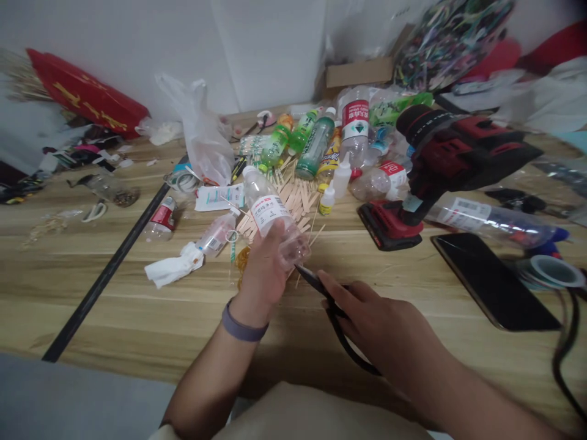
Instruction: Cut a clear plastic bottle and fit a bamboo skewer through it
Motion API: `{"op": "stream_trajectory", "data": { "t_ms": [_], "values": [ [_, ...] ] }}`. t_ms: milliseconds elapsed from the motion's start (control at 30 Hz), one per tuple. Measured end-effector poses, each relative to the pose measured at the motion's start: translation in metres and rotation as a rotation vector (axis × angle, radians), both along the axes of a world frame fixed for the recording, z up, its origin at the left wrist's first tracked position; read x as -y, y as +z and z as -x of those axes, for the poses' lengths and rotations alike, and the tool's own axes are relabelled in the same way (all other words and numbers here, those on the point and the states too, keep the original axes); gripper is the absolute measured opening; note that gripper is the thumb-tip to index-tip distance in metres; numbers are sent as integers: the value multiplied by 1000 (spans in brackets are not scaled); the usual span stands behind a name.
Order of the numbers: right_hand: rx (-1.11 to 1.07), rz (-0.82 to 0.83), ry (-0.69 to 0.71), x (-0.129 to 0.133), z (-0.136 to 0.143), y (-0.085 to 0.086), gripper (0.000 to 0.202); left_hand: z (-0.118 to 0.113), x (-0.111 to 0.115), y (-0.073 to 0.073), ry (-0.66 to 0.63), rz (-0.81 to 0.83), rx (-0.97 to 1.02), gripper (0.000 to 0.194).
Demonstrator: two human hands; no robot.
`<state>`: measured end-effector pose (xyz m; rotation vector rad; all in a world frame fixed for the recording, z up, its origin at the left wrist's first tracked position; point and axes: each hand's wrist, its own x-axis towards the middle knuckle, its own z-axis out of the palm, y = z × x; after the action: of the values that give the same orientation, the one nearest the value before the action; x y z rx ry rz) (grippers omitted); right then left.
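My left hand (263,275) is wrapped round a clear plastic bottle (269,208) with a white label, tilted with its cap pointing away from me. In my right hand (389,327) is a pair of black-handled scissors (313,280). The tips of the blades meet the lower end of the bottle; whether they pierce the plastic I cannot tell. Behind the bottle, flat wooden sticks (296,198) lie in a loose heap. Two small glue bottles (340,177) stand to the right of that heap.
A red and black cordless drill (440,159) stands on the right, near a dark phone (495,281). Several drink bottles (316,143) crowd the back. A long black strip (110,269) crosses the table (183,324) on the left, beside a white plastic bag (206,134).
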<state>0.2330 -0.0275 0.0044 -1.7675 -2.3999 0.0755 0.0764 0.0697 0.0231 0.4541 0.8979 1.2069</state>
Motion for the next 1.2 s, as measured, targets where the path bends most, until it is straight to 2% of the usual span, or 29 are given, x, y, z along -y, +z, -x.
{"op": "stream_trajectory", "data": {
  "t_ms": [100,167,233,300,367,433,467,500,533,600,667,700,733,767,800,833,900,967,1000,1033,1133,1200],
  "values": [
    [193,-4,-24,1,7,9,56,-9,-1,-2,57,-8,-15,26],
    [105,54,-59,-3,8,12,56,-12,-1,-4,79,-30,-8,25],
    [-234,250,-68,-11,6,11,45,-13,-1,-4,108,-59,6,27],
    [-754,593,-74,-18,4,6,43,-12,-1,-3,124,-80,24,29],
    [-1231,948,-104,-22,3,1,64,-10,-1,-1,126,-84,42,31],
    [-1452,1132,-151,-23,3,-2,81,-9,-1,0,128,-96,52,31],
    [-1438,1128,-149,-23,3,-2,81,-9,0,0,130,-104,54,31],
    [-1338,1058,-129,-23,3,-1,76,-9,0,0,132,-110,52,31],
    [-1162,929,-101,-22,3,0,67,-9,1,-2,137,-114,47,31],
    [-669,576,-72,-21,2,6,51,-12,2,-5,153,-110,23,32],
    [-216,298,-73,-21,2,11,55,-14,3,-10,178,-110,3,33],
    [-98,222,-87,-22,2,12,59,-14,3,-12,192,-115,1,34],
    [-89,206,-88,-23,2,12,59,-14,3,-13,207,-120,3,34],
    [-192,257,-70,-25,3,12,54,-14,2,-13,219,-123,12,33],
    [-387,364,-46,-27,3,10,46,-13,1,-12,229,-123,28,33],
    [-637,514,-27,-30,3,8,41,-11,1,-11,237,-120,46,32],
    [-1129,863,-9,-34,3,4,50,-7,0,-7,242,-104,79,29],
    [-1381,1097,-39,-35,3,2,66,-4,0,-4,247,-89,87,28],
    [-1373,1112,-44,-34,3,1,69,-3,0,-3,251,-89,83,29],
    [-1265,1042,-29,-33,3,1,68,-3,1,-4,253,-97,77,30],
    [-716,575,8,-29,2,3,51,-7,1,-8,239,-142,50,35],
    [-406,309,-29,-28,0,7,49,-10,1,-11,231,-167,35,36]
  ]
}}
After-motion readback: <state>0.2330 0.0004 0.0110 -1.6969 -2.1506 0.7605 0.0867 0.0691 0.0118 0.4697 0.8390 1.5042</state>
